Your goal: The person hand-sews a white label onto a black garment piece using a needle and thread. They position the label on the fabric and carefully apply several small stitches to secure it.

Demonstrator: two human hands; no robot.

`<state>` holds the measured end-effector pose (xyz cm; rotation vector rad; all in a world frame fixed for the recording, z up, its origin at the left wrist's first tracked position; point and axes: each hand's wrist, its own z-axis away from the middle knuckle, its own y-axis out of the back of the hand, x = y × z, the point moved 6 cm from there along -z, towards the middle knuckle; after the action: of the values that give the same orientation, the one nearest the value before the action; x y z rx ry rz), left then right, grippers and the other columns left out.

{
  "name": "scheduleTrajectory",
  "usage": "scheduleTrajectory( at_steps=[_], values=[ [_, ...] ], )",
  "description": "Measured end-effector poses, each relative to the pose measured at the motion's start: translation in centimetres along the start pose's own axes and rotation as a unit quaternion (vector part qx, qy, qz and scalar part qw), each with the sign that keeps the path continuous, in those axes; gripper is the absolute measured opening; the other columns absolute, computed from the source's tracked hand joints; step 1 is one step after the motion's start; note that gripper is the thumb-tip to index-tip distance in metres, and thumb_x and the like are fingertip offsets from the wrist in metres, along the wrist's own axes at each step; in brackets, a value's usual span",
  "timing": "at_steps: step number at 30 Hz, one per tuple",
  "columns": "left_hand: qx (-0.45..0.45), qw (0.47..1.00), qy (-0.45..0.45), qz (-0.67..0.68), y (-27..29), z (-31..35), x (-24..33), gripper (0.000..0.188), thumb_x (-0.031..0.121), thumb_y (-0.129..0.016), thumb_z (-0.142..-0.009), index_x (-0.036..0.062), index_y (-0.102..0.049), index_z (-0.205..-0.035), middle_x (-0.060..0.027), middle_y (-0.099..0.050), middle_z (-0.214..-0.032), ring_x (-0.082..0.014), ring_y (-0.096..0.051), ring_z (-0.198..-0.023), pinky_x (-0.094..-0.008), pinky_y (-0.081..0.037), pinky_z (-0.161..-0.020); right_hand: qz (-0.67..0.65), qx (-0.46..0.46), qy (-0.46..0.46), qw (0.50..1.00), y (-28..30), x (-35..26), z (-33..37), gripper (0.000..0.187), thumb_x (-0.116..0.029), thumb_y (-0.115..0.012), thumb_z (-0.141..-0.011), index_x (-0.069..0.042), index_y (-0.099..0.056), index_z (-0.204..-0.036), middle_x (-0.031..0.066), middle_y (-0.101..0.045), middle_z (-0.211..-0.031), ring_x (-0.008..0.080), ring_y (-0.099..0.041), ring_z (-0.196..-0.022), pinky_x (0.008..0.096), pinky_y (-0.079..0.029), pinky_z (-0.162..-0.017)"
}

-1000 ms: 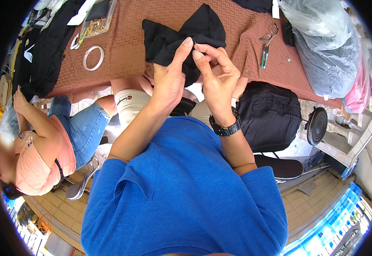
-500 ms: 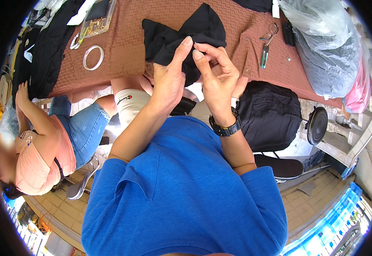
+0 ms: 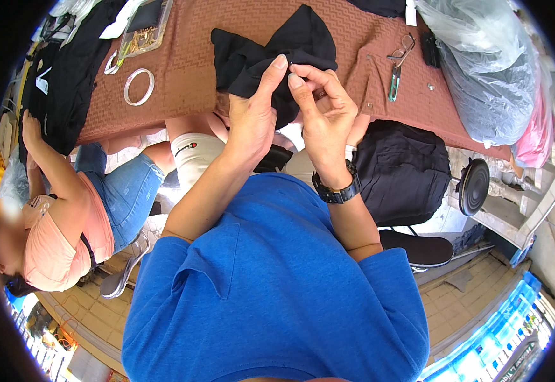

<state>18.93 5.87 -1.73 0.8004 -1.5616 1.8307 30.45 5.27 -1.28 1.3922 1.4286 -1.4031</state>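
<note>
A black fabric piece [image 3: 271, 48] is seen crumpled and partly folded on the brown patterned tablecloth [image 3: 195, 57], near its front edge. One peaked fold is raised toward the far side, while its near edge is pinched up off the cloth.

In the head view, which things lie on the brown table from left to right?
Black garment → tape ring → black cloth, held by both hands → scissors → clear plastic bag.

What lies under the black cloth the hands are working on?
The black cloth rests on the brown patterned table cover. Left hand and right hand pinch its near edge; anything beneath its folds is hidden.
</note>
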Motion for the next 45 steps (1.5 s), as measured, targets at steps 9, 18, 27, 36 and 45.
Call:
scheduleTrajectory(
  at_steps=[9, 18, 27, 36, 45],
  values=[
    [-0.004, 1.000, -0.004, -0.003, 0.2, 0.1, -0.1, 0.012, 0.016, -0.065, -0.100, 0.0070, -0.071, -0.105, 0.0022, -0.068, -0.102, -0.0043, -0.059, -0.096, -0.0223, -0.047, -0.085, -0.014, 0.006, -0.026, 1.000, -0.1, -0.1, 0.1, 0.015, 0.001, -0.073, -0.090, 0.000, -0.075, -0.105, -0.0026, -0.053, -0.085, 0.0038, -0.049, -0.073, 0.0194, -0.041, -0.064],
    [-0.003, 1.000, -0.013, 0.012, 0.5, -0.1, -0.4, 0.012, 0.015, -0.066, -0.100, 0.0067, -0.071, -0.105, 0.0019, -0.069, -0.101, -0.0047, -0.060, -0.095, -0.0223, -0.047, -0.085, -0.025, 0.014, -0.029, 0.999, -0.3, 0.1, -0.1, 0.013, 0.000, -0.073, -0.090, 0.000, -0.076, -0.103, -0.0031, -0.053, -0.085, 0.0030, -0.049, -0.072, 0.0191, -0.040, -0.063],
    [0.008, 1.000, -0.026, 0.004, 0.8, -0.5, -0.2, 0.009, 0.013, -0.069, -0.097, 0.0050, -0.070, -0.100, 0.0001, -0.069, -0.099, -0.0059, -0.062, -0.092, -0.0232, -0.050, -0.082, -0.015, 0.002, -0.029, 0.999, -0.4, -0.1, -0.2, 0.014, 0.000, -0.073, -0.090, 0.001, -0.076, -0.104, -0.0030, -0.054, -0.085, 0.0032, -0.049, -0.073, 0.0191, -0.040, -0.064],
    [0.016, 0.999, -0.006, 0.027, 0.7, -0.5, 0.0, 0.011, 0.013, -0.068, -0.097, 0.0052, -0.070, -0.104, -0.0002, -0.070, -0.101, -0.0066, -0.062, -0.096, -0.0243, -0.050, -0.086, -0.025, -0.007, -0.014, 1.000, -0.6, 0.3, -0.4, 0.016, 0.003, -0.073, -0.089, 0.000, -0.076, -0.105, -0.0022, -0.055, -0.087, 0.0046, -0.050, -0.077, 0.0195, -0.043, -0.069],
    [0.029, 0.999, 0.007, 0.022, 0.9, -0.4, -0.2, 0.010, 0.013, -0.067, -0.098, 0.0051, -0.070, -0.102, -0.0003, -0.070, -0.100, -0.0066, -0.063, -0.095, -0.0246, -0.050, -0.086, -0.031, 0.003, -0.028, 0.999, -0.6, 0.5, -0.4, 0.016, 0.003, -0.073, -0.089, -0.001, -0.076, -0.105, -0.0025, -0.054, -0.086, 0.0045, -0.049, -0.077, 0.0191, -0.043, -0.069]
  ],
)
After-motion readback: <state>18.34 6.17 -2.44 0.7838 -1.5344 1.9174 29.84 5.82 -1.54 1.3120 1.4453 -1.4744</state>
